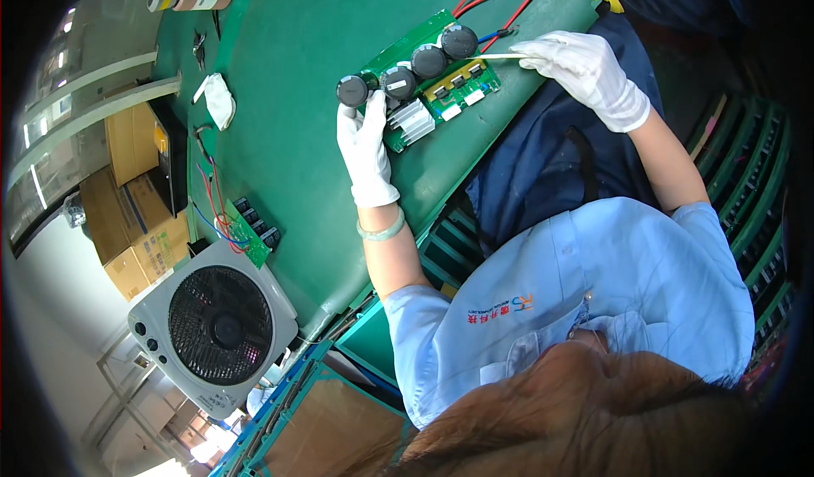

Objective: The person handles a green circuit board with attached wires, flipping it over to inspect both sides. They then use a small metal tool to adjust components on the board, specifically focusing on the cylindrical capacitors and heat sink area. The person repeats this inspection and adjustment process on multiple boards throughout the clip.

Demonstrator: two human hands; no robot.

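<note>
Green matting covers your worktop (297, 78). Your gloved left hand (365, 150) lies flat-fingered on the green circuit board (424, 83), beside its ribbed silver heat sink (413, 121). Four black cylindrical capacitors (405, 66) stand in a row. Your right hand (585, 70) pinches a thin pale strip (500, 55) at the board's far edge.

Head cam, single fisheye view, looking down.
Close over green bench (288, 138); frame rolled, wearer's torso lower right.
</note>
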